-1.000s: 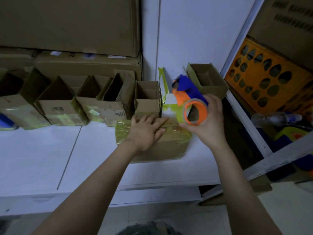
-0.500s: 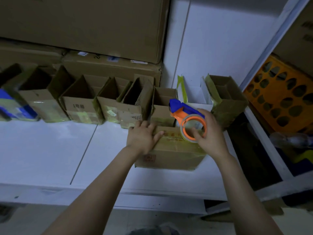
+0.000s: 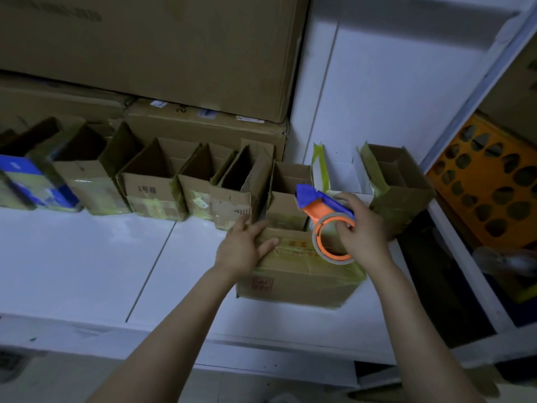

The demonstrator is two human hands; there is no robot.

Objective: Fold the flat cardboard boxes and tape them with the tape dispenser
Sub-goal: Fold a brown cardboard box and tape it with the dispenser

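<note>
**A:** On the white shelf, the small brown cardboard box sits closed near the front edge. It's right of middle, just in front of the row of open-topped cardboard boxes along the back.

**B:** The left hand lies flat on the box's top near the left end, fingers straight. Nothing is gripped there, it's just a palm pressing down.

**A:** And the right hand is curled round the orange-and-blue plastic tape dispenser, fingers hooked on the orange roll ring. The roll is down at the right end of the box's top, though I can't tell whether it touches.

**B:** How do you rate that box to handle?

**A:** Light, I'd say, and probably empty. It looks like thin corrugated board, so it should be stiff at the edges and corners, but the panels will likely bow if leaned on mid-span. The glossy yellowish tape already on the right end looks slick, so fingers are better off on bare card.

**B:** So hold it about where the left hand is?

**A:** Yes, close to the seam and over an edge, where the wall beneath carries the push. A light box could skid on that smooth shelf once the dispenser drags, so I'd count on the flat hand as the anchor.

**B:** And the dispenser?

**A:** It's rigid plastic and should be easy to grip by the body and roll. Fingers should stay off the cutting end, though I can't make out the blade from here.
</note>
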